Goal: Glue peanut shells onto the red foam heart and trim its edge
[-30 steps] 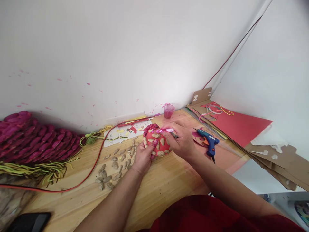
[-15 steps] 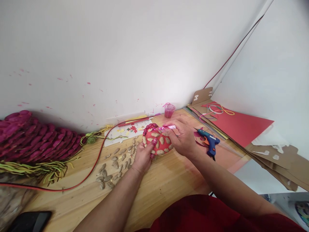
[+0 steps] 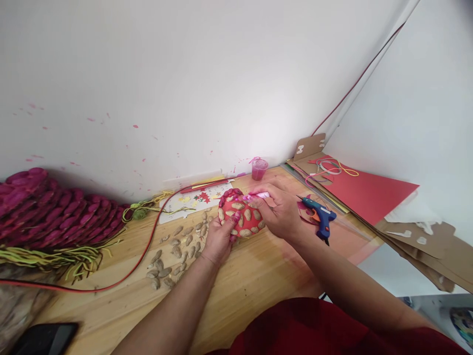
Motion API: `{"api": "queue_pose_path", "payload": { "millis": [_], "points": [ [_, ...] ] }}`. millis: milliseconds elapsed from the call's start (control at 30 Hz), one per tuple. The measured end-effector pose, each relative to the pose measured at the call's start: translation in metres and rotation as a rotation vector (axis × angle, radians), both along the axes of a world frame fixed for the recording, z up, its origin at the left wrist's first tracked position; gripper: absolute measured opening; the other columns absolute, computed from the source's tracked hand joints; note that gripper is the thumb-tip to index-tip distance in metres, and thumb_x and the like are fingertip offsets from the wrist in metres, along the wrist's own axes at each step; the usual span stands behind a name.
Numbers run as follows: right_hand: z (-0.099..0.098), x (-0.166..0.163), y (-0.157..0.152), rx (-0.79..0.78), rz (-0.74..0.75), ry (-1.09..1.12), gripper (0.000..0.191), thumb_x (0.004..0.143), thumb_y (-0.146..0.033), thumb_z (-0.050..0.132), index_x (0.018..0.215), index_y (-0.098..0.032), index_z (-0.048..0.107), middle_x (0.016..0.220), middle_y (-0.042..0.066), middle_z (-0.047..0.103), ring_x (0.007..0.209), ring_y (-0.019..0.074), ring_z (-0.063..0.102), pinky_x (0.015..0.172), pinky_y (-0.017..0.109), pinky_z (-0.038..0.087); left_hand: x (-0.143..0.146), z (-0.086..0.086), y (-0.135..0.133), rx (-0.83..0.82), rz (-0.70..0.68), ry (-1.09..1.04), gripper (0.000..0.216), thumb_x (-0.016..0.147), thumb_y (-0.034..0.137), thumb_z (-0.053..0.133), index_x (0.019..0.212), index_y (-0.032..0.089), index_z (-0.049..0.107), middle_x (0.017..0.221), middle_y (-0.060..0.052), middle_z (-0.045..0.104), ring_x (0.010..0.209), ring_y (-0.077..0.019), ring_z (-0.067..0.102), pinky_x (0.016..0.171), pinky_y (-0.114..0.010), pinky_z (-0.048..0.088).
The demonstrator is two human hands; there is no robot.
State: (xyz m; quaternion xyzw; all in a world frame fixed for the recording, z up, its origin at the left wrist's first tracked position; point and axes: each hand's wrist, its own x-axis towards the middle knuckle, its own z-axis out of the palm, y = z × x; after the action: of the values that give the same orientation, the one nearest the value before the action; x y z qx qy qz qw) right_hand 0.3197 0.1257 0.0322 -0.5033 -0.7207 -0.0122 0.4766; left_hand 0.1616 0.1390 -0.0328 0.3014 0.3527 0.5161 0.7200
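Note:
My left hand (image 3: 220, 235) grips the lower left edge of a red disc (image 3: 242, 223) with unshelled peanuts stuck over its face, its thumb lying on top. Along the disc's upper left rim the peanuts (image 3: 229, 196) are coated in magenta paint. In my right hand (image 3: 280, 209) is a paintbrush (image 3: 260, 195) with a pale handle, its tip at the disc's top edge; pink paint stains these fingers. Loose peanuts (image 3: 176, 251) lie on the wooden table left of my left hand.
A plastic cup of magenta paint (image 3: 259, 170) stands by the wall. A blue glue gun (image 3: 321, 217) lies to the right, near red card (image 3: 369, 190) and cardboard. On the left are stacked magenta-painted discs (image 3: 55, 209), yarn (image 3: 139, 213), a red cable (image 3: 148, 246) and a phone (image 3: 46, 339).
Almost nothing differs. Both hands keep their hold, and the brush stays at the disc's upper edge with only a slight shift.

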Motion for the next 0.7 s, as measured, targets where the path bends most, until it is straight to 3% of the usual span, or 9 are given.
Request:
{"api": "queue_pose_path", "payload": {
  "millis": [700],
  "points": [
    [0.0017,-0.0007,-0.0005,0.009,0.018,-0.032,0.01,0.094,-0.024,0.062,0.095,-0.021,0.072,0.09,0.005,0.076,0.091,0.0238,0.067,0.086,0.039,0.047,-0.0007,0.0002,0.0006,-0.02,0.014,-0.012,0.055,0.048,0.049,0.097,0.065,0.016,0.057,0.047,0.009,0.051,0.034,-0.0011,0.03,0.032,-0.015,0.023]
  ]
}}
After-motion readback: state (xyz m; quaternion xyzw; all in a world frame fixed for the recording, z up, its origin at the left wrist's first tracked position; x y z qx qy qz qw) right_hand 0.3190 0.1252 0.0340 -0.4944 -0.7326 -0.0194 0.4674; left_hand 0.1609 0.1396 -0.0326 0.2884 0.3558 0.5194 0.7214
